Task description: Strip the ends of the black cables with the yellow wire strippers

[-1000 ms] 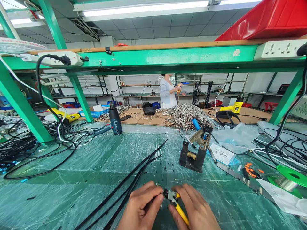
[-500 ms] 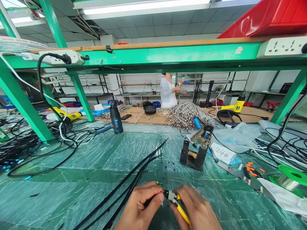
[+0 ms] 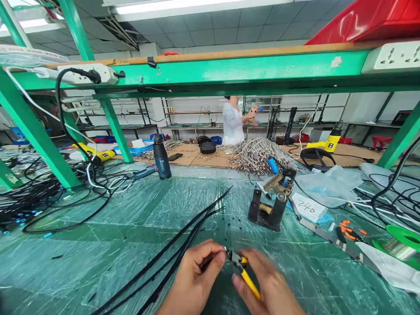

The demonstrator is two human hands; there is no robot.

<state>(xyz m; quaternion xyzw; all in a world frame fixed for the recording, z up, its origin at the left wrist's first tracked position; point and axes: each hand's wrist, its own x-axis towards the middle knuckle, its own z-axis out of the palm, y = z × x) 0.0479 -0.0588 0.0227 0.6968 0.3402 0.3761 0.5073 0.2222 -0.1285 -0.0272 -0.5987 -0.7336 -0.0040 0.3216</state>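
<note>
My left hand is closed, pinching the end of what looks like a thin black cable; the fingers hide most of it. Touching or very near those fingertips are the jaws of yellow-handled wire cutters. My right hand is wrapped round their handles, which stand somewhat apart, and its fingers are slightly blurred. Several long black cables lie diagonally on the bench, running behind my left hand. Small black scraps are scattered beyond both hands.
The bench is covered in green film. A black stand with a metal clip is at right, a solder spool farther right. A heat gun stands back left, near a pile of grey wires. Another person stands behind.
The view has shifted slightly. The cutters' jaws sit a little higher at my left fingertips, and my right fingers have moved on the handles. The person behind has raised their hands a little.
</note>
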